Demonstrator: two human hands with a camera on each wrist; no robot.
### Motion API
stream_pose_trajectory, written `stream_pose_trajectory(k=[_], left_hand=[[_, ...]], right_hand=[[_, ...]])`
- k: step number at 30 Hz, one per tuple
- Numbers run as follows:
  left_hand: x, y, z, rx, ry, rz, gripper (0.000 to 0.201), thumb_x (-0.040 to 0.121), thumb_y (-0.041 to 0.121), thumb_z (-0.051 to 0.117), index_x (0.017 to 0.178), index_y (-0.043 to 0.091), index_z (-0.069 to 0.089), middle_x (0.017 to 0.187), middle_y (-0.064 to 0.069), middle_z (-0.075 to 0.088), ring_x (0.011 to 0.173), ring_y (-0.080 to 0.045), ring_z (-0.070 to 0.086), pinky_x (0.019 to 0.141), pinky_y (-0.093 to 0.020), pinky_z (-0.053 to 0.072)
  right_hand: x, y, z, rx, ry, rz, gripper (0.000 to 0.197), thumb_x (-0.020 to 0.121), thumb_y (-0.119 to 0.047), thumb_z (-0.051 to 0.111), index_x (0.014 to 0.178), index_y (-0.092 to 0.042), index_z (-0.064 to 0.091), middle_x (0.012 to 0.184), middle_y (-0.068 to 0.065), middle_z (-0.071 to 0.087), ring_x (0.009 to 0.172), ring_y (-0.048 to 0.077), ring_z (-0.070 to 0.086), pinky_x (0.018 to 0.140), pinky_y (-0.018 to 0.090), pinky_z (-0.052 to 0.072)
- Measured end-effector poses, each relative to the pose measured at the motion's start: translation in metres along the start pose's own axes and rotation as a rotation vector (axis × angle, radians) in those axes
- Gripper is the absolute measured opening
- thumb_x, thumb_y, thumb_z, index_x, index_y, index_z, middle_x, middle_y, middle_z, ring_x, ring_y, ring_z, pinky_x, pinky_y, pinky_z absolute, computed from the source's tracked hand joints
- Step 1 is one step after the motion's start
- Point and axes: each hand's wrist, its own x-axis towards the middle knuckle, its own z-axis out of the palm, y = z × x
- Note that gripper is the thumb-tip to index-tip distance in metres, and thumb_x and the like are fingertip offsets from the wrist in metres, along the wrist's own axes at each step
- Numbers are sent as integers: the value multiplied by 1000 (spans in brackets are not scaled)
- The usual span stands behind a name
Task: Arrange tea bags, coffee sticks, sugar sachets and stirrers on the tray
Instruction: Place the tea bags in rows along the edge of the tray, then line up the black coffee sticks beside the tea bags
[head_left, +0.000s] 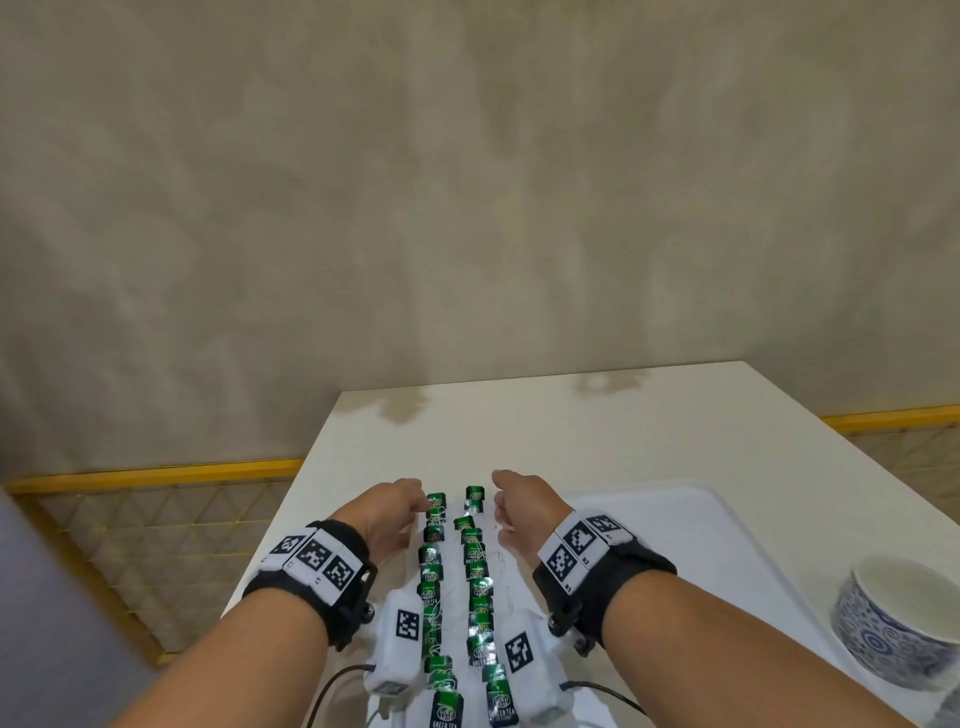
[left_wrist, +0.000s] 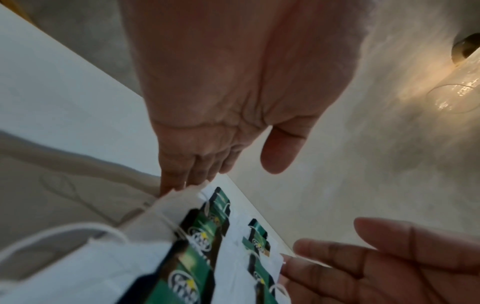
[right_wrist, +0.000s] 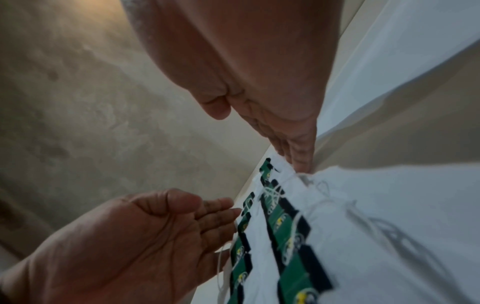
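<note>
Several green-tagged tea bags lie in two long rows, a left row (head_left: 431, 558) and a right row (head_left: 475, 556), on the left part of a white tray (head_left: 701, 501). My left hand (head_left: 413, 506) has straight fingers (left_wrist: 182, 179) against the outer side of the left row's far end. On the opposite side my right hand (head_left: 501, 501) touches the right row with straight fingers (right_wrist: 298, 160). Neither hand holds anything. In the wrist views the tea bags (left_wrist: 207, 226) (right_wrist: 280, 222) lie between the two palms.
The tray sits on a white table (head_left: 571, 415). A blue-and-white patterned bowl (head_left: 898, 618) stands at the tray's right side. A clear glass (left_wrist: 454, 98) shows to the right. A yellow mesh rail (head_left: 156, 473) runs beyond the table's left edge.
</note>
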Motion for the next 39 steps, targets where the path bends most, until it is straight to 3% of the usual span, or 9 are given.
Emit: stream_pose_trajectory(k=[3,6,10,15,18,21,24,33,39], left_hand=[[-7,-1,-1,20,-5,15,59,92,-2,39,149,10,27,154,-17,27,134,-28,36,87,-34,43],[-17,-1,-9,118,41,58,61,92,1,41,149,14,26,157,-11,23,141,-26,29,111,-41,34],[-51,1,-15,217,45,136,57,95,3,38,150,16,25,157,-6,25,140,-23,30,113,-38,30],[-105,1,-5,266,-19,249,48,98,7,39,145,17,35,152,-3,35,136,-18,36,111,-36,33],[-139,-4,14,300,-58,303,40,98,11,43,137,18,46,143,2,45,130,-14,42,106,-33,37],[-174,-18,31,385,-72,362,35,97,17,45,131,22,54,135,5,52,124,-14,47,103,-35,41],[-206,-34,42,532,-87,405,33,97,22,49,128,24,56,128,6,56,113,-12,52,93,-29,43],[-274,-86,54,618,-101,380,27,95,25,52,120,27,61,121,8,60,109,-10,56,95,-31,46],[-288,-105,70,663,-111,304,28,96,20,51,122,19,60,110,6,59,96,-8,54,77,-20,43]], right_hand=[[0,1,2,-22,-15,3,45,101,-19,41,139,5,41,145,24,41,102,22,44,81,36,45],[-7,0,-1,-89,-25,1,45,103,-21,37,140,5,39,146,23,39,125,33,46,106,39,36],[-23,-6,-15,-91,-3,-76,47,99,-27,44,139,-3,43,145,18,42,105,21,43,104,42,39],[-69,-18,-25,-310,-70,-192,46,99,-18,45,144,-10,39,147,14,40,113,19,44,109,45,37],[-106,-22,-22,-632,-80,-283,48,100,-24,43,147,-14,36,149,7,41,132,23,43,112,41,34],[-150,-20,-23,-953,-122,-386,49,101,-31,40,148,-20,33,150,2,40,134,21,41,107,29,34],[-196,-13,-29,-1276,-184,-437,54,100,-37,44,149,-22,29,150,3,40,133,21,42,105,31,35],[-287,66,-42,-1815,-524,-220,50,77,-47,73,117,-18,62,113,-1,64,103,20,61,88,40,52],[-297,117,-27,-1937,-511,-214,100,62,-48,84,143,-19,33,137,3,39,124,28,41,97,50,45]])
